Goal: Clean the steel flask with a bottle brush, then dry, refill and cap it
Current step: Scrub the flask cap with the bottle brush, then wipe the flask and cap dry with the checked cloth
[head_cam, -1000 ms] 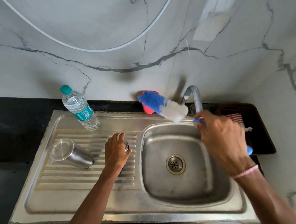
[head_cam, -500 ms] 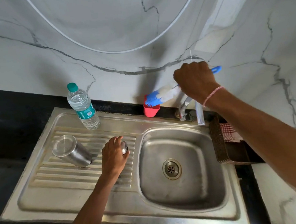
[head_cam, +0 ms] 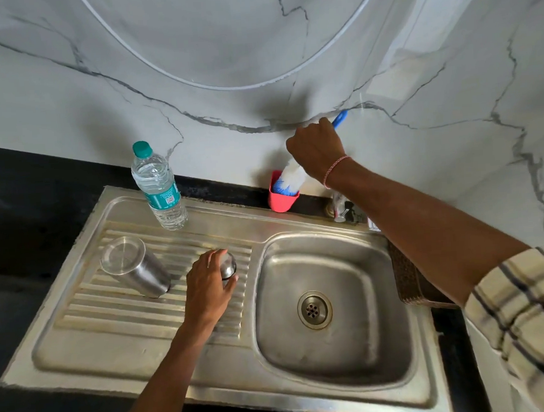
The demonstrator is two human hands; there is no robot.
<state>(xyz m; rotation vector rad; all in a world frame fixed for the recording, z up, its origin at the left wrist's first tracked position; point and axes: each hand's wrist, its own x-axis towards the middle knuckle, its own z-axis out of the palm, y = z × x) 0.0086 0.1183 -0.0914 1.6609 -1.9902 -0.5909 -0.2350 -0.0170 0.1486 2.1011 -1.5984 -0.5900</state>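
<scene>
Bristles down, the bottle brush (head_cam: 289, 176) sits with its blue-and-white head in the red holder (head_cam: 282, 199), and your right hand (head_cam: 315, 151) is closed around its handle, whose blue end pokes out above your knuckles toward the marble wall (head_cam: 223, 49). The holder stands just below that hand, against the wall at the back edge of the bench (head_cam: 25, 195). A thin pink thread circles your right wrist, and a checked sleeve (head_cam: 526, 317) covers the upper arm.

Your left hand (head_cam: 207, 289) rests on the ribbed drainboard (head_cam: 96, 328) with its fingers curled over a small rounded steel cap (head_cam: 228, 265); only the cap's far side shows past your fingertips, so you cannot tell whether it is lifted or lying on the ribs. Just to the left of that hand the steel flask (head_cam: 134, 268) stands mouth down on the drainboard, its flat base facing up and its body leaning in this wide view. Beyond it, farther from your left hand and near the wall, a clear plastic water bottle (head_cam: 158, 187) with a green cap and teal label stands upright.

To the right of your left hand lies the sink basin (head_cam: 348, 280), its drain in the middle. Under your right forearm the tap base (head_cam: 337, 206) shows partly, and a dark woven tray (head_cam: 409, 280) sits beside the basin's far rim.
</scene>
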